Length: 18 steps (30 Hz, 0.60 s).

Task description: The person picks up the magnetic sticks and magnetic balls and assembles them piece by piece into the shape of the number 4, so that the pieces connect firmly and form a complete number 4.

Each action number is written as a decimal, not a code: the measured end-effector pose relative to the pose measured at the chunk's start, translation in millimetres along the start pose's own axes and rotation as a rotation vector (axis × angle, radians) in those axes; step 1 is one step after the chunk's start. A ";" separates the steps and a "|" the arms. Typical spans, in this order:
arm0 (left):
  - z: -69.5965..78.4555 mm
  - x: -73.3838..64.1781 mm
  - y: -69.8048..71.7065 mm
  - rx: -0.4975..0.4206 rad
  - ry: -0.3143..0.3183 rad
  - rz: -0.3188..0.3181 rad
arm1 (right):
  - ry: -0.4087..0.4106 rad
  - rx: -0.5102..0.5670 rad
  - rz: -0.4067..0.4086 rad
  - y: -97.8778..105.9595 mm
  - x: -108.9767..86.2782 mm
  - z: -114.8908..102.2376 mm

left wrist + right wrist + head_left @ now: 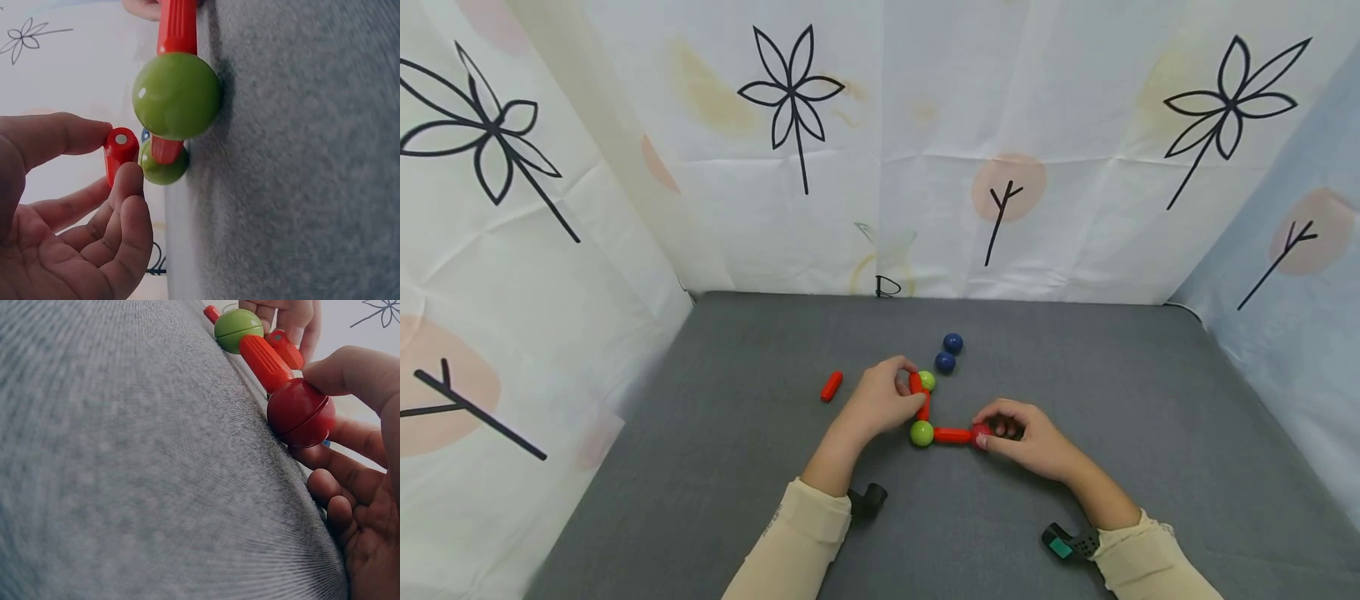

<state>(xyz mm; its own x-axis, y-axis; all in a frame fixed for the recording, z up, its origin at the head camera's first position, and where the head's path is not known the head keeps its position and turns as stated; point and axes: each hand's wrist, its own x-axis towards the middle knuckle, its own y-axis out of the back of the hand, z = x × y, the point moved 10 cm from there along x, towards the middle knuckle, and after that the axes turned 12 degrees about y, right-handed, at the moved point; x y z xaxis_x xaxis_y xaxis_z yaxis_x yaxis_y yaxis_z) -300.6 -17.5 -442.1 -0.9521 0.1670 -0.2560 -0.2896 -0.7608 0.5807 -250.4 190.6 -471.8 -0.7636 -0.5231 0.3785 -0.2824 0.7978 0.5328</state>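
My left hand (880, 398) pinches a red magnetic rod (119, 153) between thumb and finger; a pale metal dot shows on its end. The held rod is raised beside an L-shaped chain on the cloth. A near green ball (922, 433) forms the chain's corner. One red rod (923, 408) runs from it to a far green ball (928, 381), and another red rod (952, 436) runs right to a red ball (301, 412). My right hand (1030, 437) grips that red ball with thumb and fingers. Whether the held rod touches the far green ball I cannot tell.
Left of the chain lies a loose red rod (831, 387). Two dark blue balls, one farther back (952, 343) and one nearer (945, 362), sit behind it. Grey cloth (737, 533) covers the table, and printed curtains (925, 125) stand around its back and sides.
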 end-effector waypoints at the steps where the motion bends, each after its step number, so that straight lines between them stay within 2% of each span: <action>1: 0.9 -0.3 -0.7 -0.002 -0.004 -0.001 | 0.002 0.000 0.002 0.0 -0.1 0.2; 9: 9.6 -2.3 -7.3 -0.023 -0.028 -0.029 | 0.019 0.002 0.015 2.4 -0.2 -2.1; 18: 8.8 -0.7 -22.5 -0.017 -0.013 -0.077 | -0.001 -0.003 0.008 1.8 -0.8 2.3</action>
<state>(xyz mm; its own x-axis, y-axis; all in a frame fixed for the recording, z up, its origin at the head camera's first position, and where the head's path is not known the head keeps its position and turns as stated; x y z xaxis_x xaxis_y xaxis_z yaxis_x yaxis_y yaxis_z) -294.3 5.0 -448.2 -0.9285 0.2332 -0.2890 -0.3600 -0.7559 0.5468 -251.6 193.1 -472.9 -0.7663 -0.5166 0.3819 -0.2750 0.8010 0.5318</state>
